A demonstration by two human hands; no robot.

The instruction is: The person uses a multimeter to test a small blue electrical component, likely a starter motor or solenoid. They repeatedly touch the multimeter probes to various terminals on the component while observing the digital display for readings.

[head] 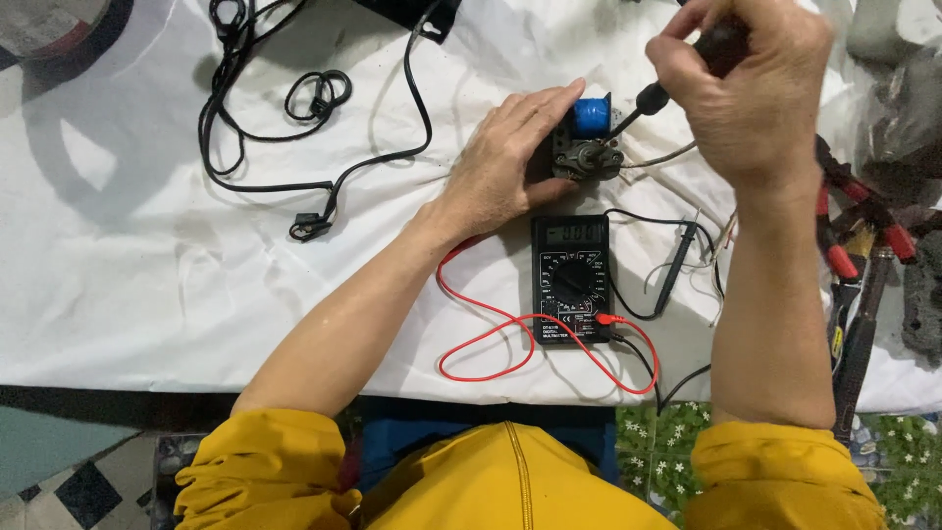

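A small motor part (pixel 587 142) with a blue-wound coil on a grey metal frame sits on the white cloth (pixel 128 245) that covers the tabletop, in the upper middle of the view, just above a black multimeter (pixel 570 279). The left hand (pixel 510 162) lies flat beside it, fingers together and stretched along the part's left side, touching it and steadying it rather than gripping it. The right hand (pixel 751 83) is closed around the black handle of a probe-like tool (pixel 653 98), whose tip points down and left and meets the part just beside the blue coil. The multimeter lies face up with its round dial in the middle and its display at the top; a red lead (pixel 491 339) loops from its lower right corner across the cloth toward the left forearm, and a black lead (pixel 677 265) with a slim probe lies just to its right. Thin pale wires (pixel 667 155) run from the part toward the right. At the right edge of the tabletop, near the right forearm, lie pliers with red handles (pixel 854 236). Up and to the left, well apart from both hands, a black cable (pixel 294 128) curls over the cloth. Both sleeves are yellow.
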